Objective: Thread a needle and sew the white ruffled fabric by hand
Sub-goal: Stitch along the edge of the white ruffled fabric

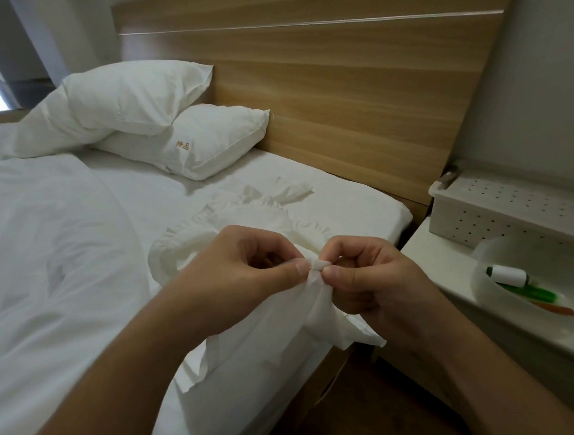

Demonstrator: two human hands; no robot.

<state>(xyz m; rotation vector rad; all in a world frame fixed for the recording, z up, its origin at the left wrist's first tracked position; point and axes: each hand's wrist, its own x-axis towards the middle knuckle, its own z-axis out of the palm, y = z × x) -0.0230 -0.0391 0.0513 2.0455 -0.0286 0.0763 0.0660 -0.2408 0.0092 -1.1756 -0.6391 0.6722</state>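
Note:
The white ruffled fabric [246, 219] lies on the bed's right side, and part of it is lifted toward me. My left hand [248, 272] pinches a bunched fold of it between thumb and forefinger. Close beside it, my right hand [365, 273] pinches the same fold from the right, fingers curled. The fold sits between the two thumbs, and loose cloth hangs below them over the bed's edge. The needle and thread are too small to make out. A white thread spool [509, 274] lies in a translucent bowl [481, 273] at the right.
Two white pillows [140, 102] lean on the wooden headboard [356, 97]. At the right, a white bedside table [448, 268] carries the bowl, with green and orange tools [532, 296] in it, and a dotted white box [511, 212]. A white duvet [48, 263] covers the bed's left side.

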